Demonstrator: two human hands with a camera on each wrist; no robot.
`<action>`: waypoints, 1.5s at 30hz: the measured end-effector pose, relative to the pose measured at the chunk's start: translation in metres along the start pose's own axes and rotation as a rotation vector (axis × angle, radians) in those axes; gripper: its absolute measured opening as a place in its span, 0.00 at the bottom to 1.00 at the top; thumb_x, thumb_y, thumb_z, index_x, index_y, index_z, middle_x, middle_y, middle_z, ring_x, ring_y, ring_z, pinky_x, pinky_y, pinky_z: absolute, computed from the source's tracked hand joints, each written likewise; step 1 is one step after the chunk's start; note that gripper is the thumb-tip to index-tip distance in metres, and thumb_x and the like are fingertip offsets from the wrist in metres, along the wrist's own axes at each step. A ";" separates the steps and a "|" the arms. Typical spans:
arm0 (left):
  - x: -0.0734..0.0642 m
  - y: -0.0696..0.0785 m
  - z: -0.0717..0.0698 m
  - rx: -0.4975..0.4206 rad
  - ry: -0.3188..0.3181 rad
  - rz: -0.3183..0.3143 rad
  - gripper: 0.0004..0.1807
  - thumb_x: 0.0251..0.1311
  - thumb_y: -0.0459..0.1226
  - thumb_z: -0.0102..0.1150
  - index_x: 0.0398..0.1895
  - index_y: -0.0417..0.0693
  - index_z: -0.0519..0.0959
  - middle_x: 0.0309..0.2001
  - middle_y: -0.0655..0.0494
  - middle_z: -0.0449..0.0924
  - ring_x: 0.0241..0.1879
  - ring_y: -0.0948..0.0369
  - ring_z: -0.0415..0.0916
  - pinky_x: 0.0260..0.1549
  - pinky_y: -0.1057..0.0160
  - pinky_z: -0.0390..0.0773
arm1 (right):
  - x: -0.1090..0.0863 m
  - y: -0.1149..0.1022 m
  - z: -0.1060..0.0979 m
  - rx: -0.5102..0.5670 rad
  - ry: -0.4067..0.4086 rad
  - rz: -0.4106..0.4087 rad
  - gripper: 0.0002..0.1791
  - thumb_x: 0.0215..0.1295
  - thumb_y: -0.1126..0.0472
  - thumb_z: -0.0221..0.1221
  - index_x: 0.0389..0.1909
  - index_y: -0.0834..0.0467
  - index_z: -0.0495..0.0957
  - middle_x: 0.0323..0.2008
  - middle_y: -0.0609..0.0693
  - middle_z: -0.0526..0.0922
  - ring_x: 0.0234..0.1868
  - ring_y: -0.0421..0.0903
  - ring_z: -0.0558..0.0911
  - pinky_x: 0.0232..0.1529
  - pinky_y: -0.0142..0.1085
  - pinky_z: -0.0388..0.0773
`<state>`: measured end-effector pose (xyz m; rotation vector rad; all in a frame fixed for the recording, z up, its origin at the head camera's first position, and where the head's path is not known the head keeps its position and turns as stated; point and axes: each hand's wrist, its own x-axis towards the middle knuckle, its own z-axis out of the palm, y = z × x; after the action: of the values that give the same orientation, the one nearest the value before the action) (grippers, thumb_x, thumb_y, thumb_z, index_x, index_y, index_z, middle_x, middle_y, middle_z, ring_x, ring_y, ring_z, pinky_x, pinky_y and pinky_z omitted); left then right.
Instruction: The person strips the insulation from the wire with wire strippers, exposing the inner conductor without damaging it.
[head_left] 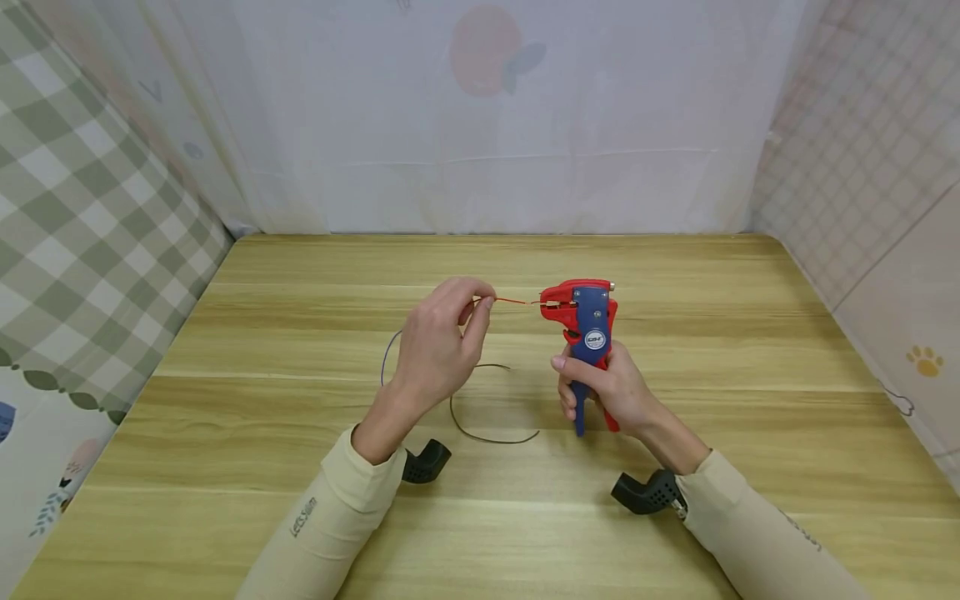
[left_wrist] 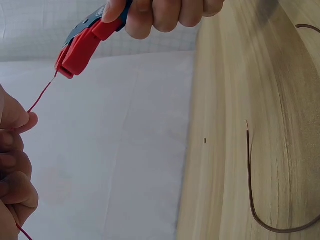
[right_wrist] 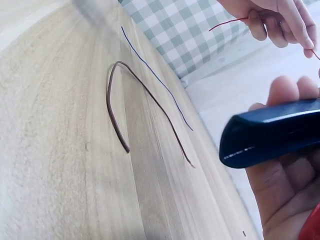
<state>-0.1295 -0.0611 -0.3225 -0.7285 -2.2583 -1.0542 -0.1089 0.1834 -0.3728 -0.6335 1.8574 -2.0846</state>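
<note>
My left hand (head_left: 442,337) pinches a thin red wire (head_left: 512,300) between thumb and fingertips. The wire's far end reaches the mouth of a red and blue wire stripper (head_left: 591,325), and a short pale stretch shows just before the jaws. In the left wrist view the same red wire (left_wrist: 41,96) runs up to the tool's red head. My right hand (head_left: 611,387) grips the stripper by its handles, head upward. On the table below lies a bent brown wire (right_wrist: 111,102), one end bare copper. Beyond it is a blue wire (right_wrist: 156,75), partly hidden behind my left hand in the head view.
The wood-grain table (head_left: 300,533) backs onto a white printed curtain (head_left: 360,125). Green checked cloth (head_left: 82,200) hangs at the left. A tiny dark scrap (left_wrist: 205,140) lies on the tabletop. Black wrist mounts (head_left: 426,462) stick out from both sleeves.
</note>
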 end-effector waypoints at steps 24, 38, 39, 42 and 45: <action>-0.001 -0.001 -0.001 0.017 -0.013 0.015 0.07 0.74 0.31 0.56 0.40 0.42 0.84 0.31 0.51 0.79 0.27 0.59 0.69 0.23 0.64 0.66 | 0.001 0.003 -0.001 0.044 -0.124 -0.032 0.09 0.80 0.71 0.48 0.44 0.59 0.76 0.31 0.48 0.86 0.31 0.45 0.90 0.39 0.44 0.90; -0.001 -0.002 -0.001 0.019 -0.002 0.017 0.06 0.73 0.31 0.57 0.40 0.43 0.85 0.32 0.51 0.81 0.28 0.59 0.72 0.24 0.64 0.69 | 0.000 0.004 0.002 -0.005 -0.102 -0.036 0.09 0.80 0.69 0.49 0.38 0.62 0.76 0.24 0.46 0.83 0.23 0.45 0.85 0.29 0.43 0.87; -0.001 -0.002 -0.001 0.019 0.001 0.018 0.06 0.73 0.31 0.57 0.40 0.43 0.85 0.32 0.51 0.81 0.27 0.59 0.72 0.24 0.64 0.69 | 0.000 0.004 0.002 -0.006 -0.097 -0.033 0.10 0.80 0.69 0.49 0.37 0.62 0.76 0.23 0.46 0.83 0.23 0.45 0.85 0.29 0.43 0.87; 0.000 -0.002 0.000 0.017 0.003 0.018 0.06 0.72 0.31 0.57 0.39 0.43 0.85 0.29 0.52 0.79 0.27 0.59 0.71 0.23 0.64 0.67 | 0.000 0.004 0.004 -0.016 -0.070 -0.015 0.10 0.80 0.68 0.50 0.35 0.61 0.75 0.21 0.47 0.82 0.21 0.46 0.83 0.27 0.43 0.86; 0.000 -0.002 0.000 0.012 -0.009 0.017 0.06 0.72 0.31 0.58 0.39 0.43 0.85 0.28 0.52 0.77 0.26 0.60 0.69 0.23 0.65 0.66 | 0.000 0.004 0.004 -0.029 -0.025 0.010 0.11 0.80 0.67 0.51 0.33 0.62 0.73 0.19 0.47 0.80 0.18 0.47 0.82 0.25 0.42 0.85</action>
<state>-0.1307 -0.0628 -0.3236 -0.7472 -2.2607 -1.0301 -0.1071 0.1792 -0.3766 -0.6523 1.8764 -2.0374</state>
